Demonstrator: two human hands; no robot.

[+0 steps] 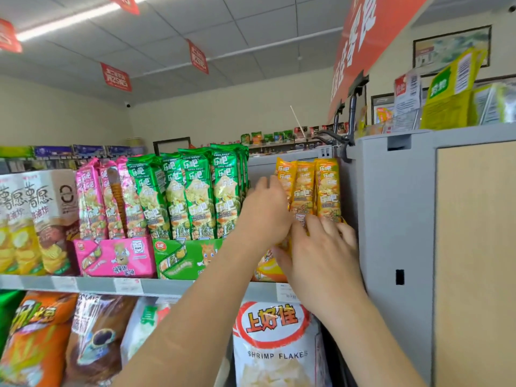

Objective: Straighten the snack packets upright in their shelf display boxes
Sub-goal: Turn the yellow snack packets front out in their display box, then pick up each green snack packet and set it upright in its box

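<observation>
A tall grey cabinet (391, 219) walls off the right side, and the yellow packets (326, 188) stand just beside its edge, with no room to their right. The open room is on their left: a gap up to the green packets (195, 191), partly filled by the left hand.

The shelf (167, 286) carries three display boxes along its near edge: a pink box (117, 256), a green box (181, 258), and a yellow box (268, 270) mostly hidden behind the hands. Three pink packets (89, 196) lean slightly. At least four green ones show in front, and three yellow ones stand upright.

The left hand (264, 213) touches the left edge of the yellow packets with loosely bent fingers. I cannot tell whether it pinches one. The right hand (324, 255) lies fairly wide across their lower fronts, fingers spread.
</observation>
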